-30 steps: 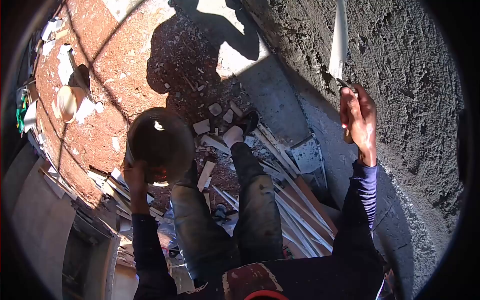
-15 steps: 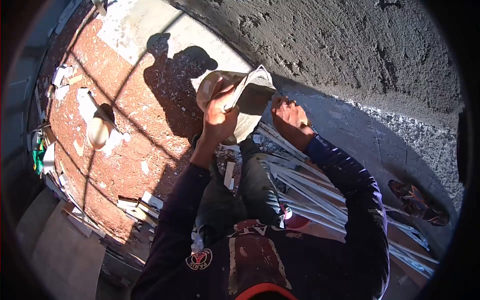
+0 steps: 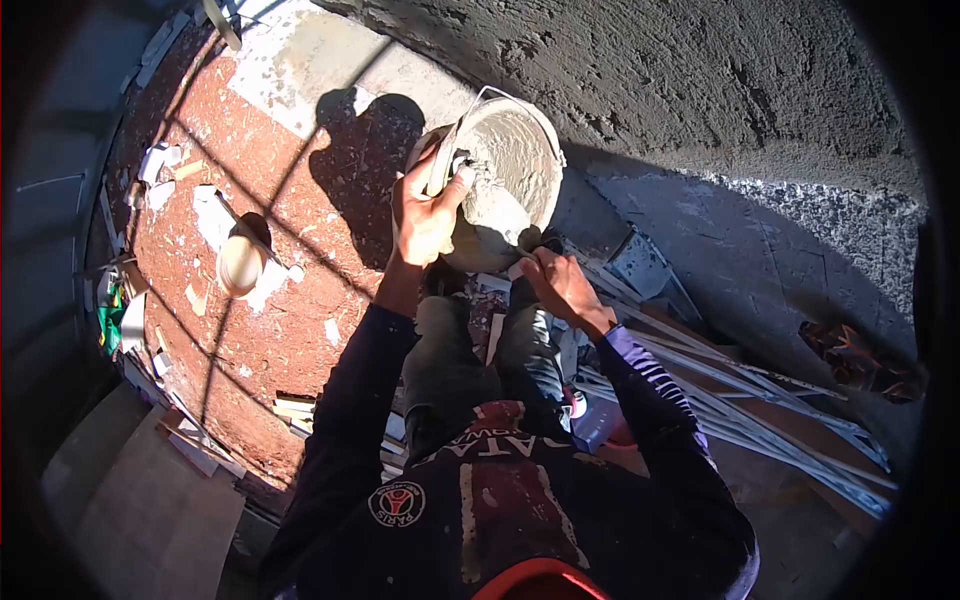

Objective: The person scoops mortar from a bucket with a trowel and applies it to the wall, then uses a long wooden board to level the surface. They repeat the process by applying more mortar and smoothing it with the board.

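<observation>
A mortar-smeared bucket point(image 3: 556, 170) with a thin wire handle is tilted toward me in front of my legs. Wet grey mortar point(image 3: 510, 145) coats its inside. My left hand point(image 3: 428, 215) grips the bucket's left side, thumb over the rim. At the near right rim, my right hand point(image 3: 565, 288) is closed around the handle end of what looks like a trowel point(image 3: 530, 240), caked with mortar. Its far part reaches into the bucket's mouth and is hard to tell from the mortar.
A rough plastered wall point(image 3: 700, 90) rises at the upper right. Long pale strips point(image 3: 730, 390) lie on the floor to the right. A hard hat-like rounded object point(image 3: 240, 265) rests on the reddish ground at left, among scattered scraps. Wood offcuts point(image 3: 295, 408) lie near my left sleeve.
The bucket has tipped so its mortar-coated inside now faces me. My right hand has moved from beside the wall down and left to the bucket's near rim. My left hand still grips the bucket.
</observation>
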